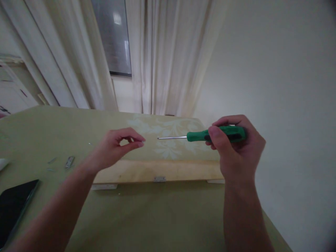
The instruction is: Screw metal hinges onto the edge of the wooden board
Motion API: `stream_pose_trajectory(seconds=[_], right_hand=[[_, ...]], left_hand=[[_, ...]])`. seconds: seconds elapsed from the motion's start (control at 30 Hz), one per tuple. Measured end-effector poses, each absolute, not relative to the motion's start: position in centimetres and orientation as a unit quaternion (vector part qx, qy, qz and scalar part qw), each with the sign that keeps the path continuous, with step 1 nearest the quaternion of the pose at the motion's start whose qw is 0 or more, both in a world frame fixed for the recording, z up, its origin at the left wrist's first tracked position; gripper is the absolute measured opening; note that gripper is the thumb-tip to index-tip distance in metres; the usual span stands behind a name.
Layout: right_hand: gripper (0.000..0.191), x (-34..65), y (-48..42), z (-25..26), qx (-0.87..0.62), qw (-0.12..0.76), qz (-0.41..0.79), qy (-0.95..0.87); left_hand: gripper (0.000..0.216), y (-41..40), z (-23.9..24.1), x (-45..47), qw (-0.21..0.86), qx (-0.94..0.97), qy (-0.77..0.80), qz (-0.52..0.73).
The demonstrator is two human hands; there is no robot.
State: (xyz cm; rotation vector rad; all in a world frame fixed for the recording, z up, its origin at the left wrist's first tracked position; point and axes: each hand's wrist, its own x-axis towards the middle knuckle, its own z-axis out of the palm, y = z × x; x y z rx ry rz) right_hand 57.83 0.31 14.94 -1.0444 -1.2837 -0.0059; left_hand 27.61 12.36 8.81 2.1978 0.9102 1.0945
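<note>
My right hand (236, 147) is closed round the green handle of a screwdriver (210, 135), held level above the table with its thin metal shaft pointing left. My left hand (119, 145) hovers a short way left of the shaft's tip, thumb and fingertips pinched together; whatever sits in the pinch is too small to make out. Below both hands lies a flat wooden box (162, 169) with a pale floral lid and a small metal hinge (159, 179) on its near side.
A green cloth covers the table (147, 213). A small metal hinge piece (69, 162) and tiny screws lie at the left, and a dark phone (13, 206) rests at the left edge. Curtains and a window stand behind; a bare wall is at the right.
</note>
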Motion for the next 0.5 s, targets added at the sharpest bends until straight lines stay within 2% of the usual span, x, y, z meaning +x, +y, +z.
stream_pose_trajectory(seconds=[0.17,0.5], right_hand=[[0.024,57.8,-0.9,15.3,-0.45,0.704,-0.076,-0.543],[0.024,57.8,-0.7,15.4,-0.424,0.702,-0.071,-0.568]], left_hand=[[0.009,8.4,8.7,33.0,0.327,0.809,0.233,0.43],[0.008,8.8,8.1,32.5,0.377,0.774,0.273,0.43]])
